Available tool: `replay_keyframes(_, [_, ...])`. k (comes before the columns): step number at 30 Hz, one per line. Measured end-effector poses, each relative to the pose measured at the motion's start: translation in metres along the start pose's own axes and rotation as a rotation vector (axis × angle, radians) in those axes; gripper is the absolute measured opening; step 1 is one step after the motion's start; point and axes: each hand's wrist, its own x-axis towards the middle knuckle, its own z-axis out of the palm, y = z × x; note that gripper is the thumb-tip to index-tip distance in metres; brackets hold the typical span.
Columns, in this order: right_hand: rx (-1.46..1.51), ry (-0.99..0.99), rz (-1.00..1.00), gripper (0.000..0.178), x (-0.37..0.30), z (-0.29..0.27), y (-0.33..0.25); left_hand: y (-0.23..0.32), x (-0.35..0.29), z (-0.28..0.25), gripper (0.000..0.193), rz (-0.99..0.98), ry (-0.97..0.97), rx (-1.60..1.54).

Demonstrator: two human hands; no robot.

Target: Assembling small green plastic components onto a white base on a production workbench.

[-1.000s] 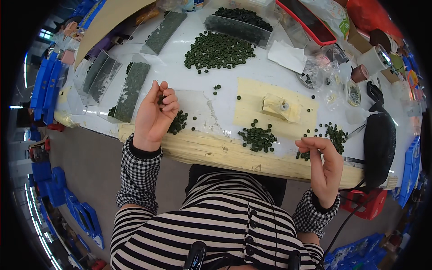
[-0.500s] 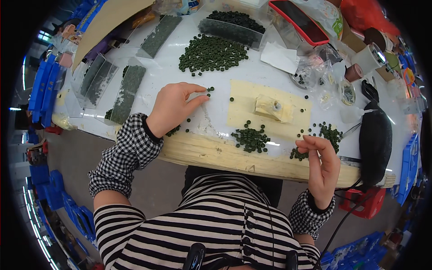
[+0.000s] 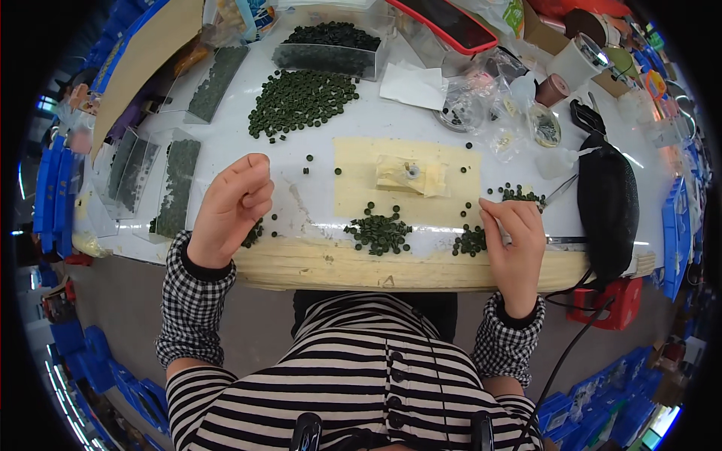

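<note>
My left hand (image 3: pixel 232 209) hovers above the white tabletop at the left, its fingers curled in with the thumb against them. Whatever it may hold is hidden. Two small dark green round pieces (image 3: pixel 308 158) lie just right of it. Below its wrist a little heap of the same pieces (image 3: pixel 253 236) is partly covered. At the right, my right hand (image 3: pixel 516 244) has thumb and forefinger tips pressed together beside a small pile of green pieces (image 3: pixel 470 240); anything between them is too small to make out. Between the hands stands a block wrapped in yellowish tape (image 3: pixel 412 175), on a pale yellow sheet (image 3: pixel 353 192).
Another green pile (image 3: pixel 378 231) lies near the wooden table edge (image 3: pixel 361 269). Farther back are a large green heap (image 3: pixel 297 101), a clear bin of dark pieces (image 3: pixel 331 52), and a red-cased phone (image 3: pixel 451 22). Clear trays (image 3: pixel 179 184) stand left; a black pouch (image 3: pixel 609 210) lies right.
The whole view has shifted. My left hand has drawn back from the two loose pieces and curled its fingers. My right thumb and forefinger have come together.
</note>
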Motion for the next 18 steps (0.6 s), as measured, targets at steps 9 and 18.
replay_keyframes(9, [-0.186,-0.057,-0.121,0.013,0.01,0.013,0.0,-0.032,-0.026,0.016,0.01,-0.022,0.041,-0.605])
replay_keyframes(18, [-0.169,-0.107,-0.051,0.012,0.011,0.011,-0.002,-0.05,-0.012,0.049,0.019,-0.049,-0.093,-0.565])
